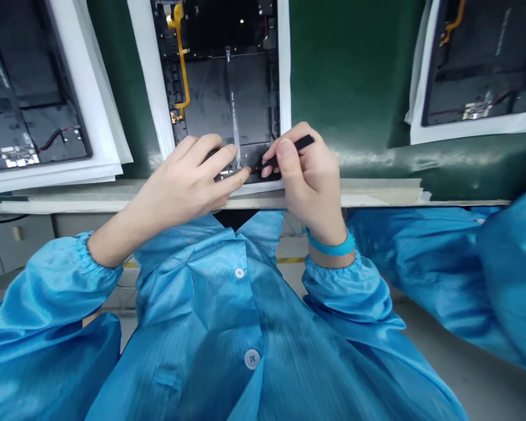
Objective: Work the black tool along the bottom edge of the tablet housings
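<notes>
An opened tablet-like device [210, 88] lies on white sheeting in front of me, with a yellow-orange flex cable [183, 70] along its left side. Spread over its lower edge, my left hand [193, 175] has its fingers apart, fingertips down beside a small metallic part. Between the thumb and fingers of my right hand [309, 175] is a black tweezers-like tool [304, 142]. Its thin tip points left, at the device's lower edge near my left index fingertip. What the tip touches is too small to tell.
Similar opened devices lie at the left [30, 88] and right [477, 64] on white sheets. They share a green mat [346, 76] with pale tape [377, 193] along its front edge. A person's blue sleeve [512, 263] is at the right.
</notes>
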